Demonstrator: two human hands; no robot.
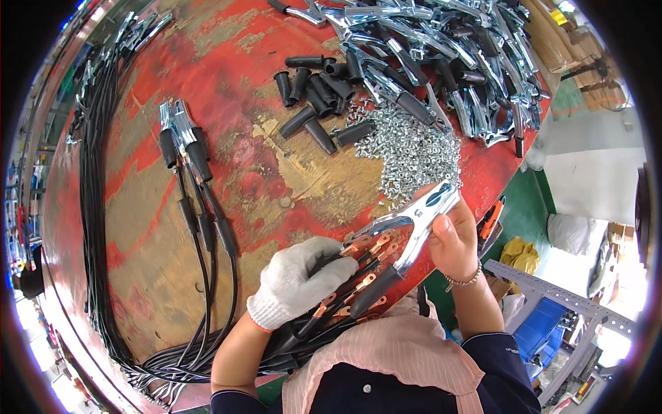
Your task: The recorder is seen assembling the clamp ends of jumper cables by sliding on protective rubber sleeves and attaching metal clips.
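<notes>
1. While the bare right hand [455, 238] is gripping a silver clamp [418, 234] between thumb and fingers, the gloved left hand [296, 279] is curling around a bunch of black cables [343, 298]; both are working over the near edge of the tabletop [152, 290], toward its right.
2. Handling this well is probably calling for a steady hold on the clamp's bare metal, with the fingertips staying clear of its hinge.
3. The copper lugs [362, 283] are crowding together beside the clamp's handles, so fanning them and singling one out would be helping; gripping the cables just behind the lugs would be limiting twist.
4. Counting: one clamp is sitting in the right hand, with one black handle grip [376, 293] showing; roughly seven lugs are showing, some overlapping.
5. Near the tabletop's far edge, about eleven loose black sleeves [321, 134] are lying grouped.
6. Three separate cables [236, 290] are running toward the near left corner.
7. The fasteners [420, 155] by the right edge and heaped clamps [476, 55] filling the far right corner are defying counting.
</notes>
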